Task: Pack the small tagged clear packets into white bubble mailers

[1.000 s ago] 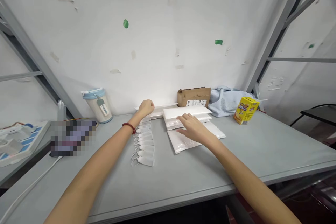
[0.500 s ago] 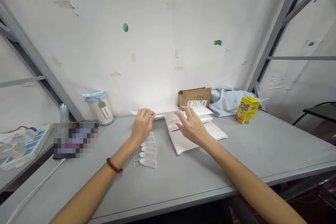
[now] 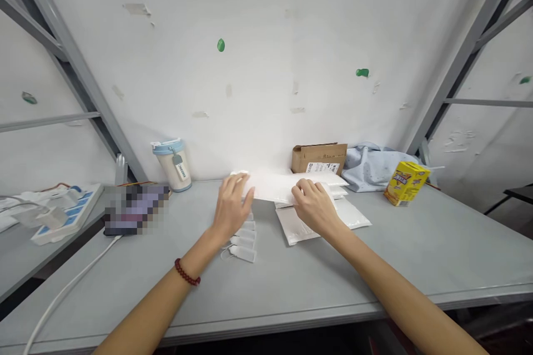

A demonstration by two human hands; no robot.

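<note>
A left hand (image 3: pixel 233 205) and right hand (image 3: pixel 315 208), fingers closed on opposite ends, hold a white packet (image 3: pixel 270 185) above a grey desk (image 3: pixel 291 288), lifted but not yet set down; other packets (image 3: pixel 353 214) lie overlapping by the right, and tags (image 3: pixel 244 254) stay lined up below the left

The tabletop (image 3: pixel 316 285) is smooth and grey, with a raised line along its front edge. At its left lie a dark phone (image 3: pixel 139 211), its screen blurred out, and a white cable (image 3: pixel 70 291) running toward the front. A lidded cup (image 3: pixel 177 169) stands behind. Small white tags (image 3: pixel 243 254) lie in a column near the middle, beside overlapping white packets (image 3: pixel 353 215). Farther right are a cardboard box (image 3: pixel 318 156), a crumpled pale-blue cloth (image 3: pixel 370 165) and a yellow carton (image 3: pixel 406 184).
</note>
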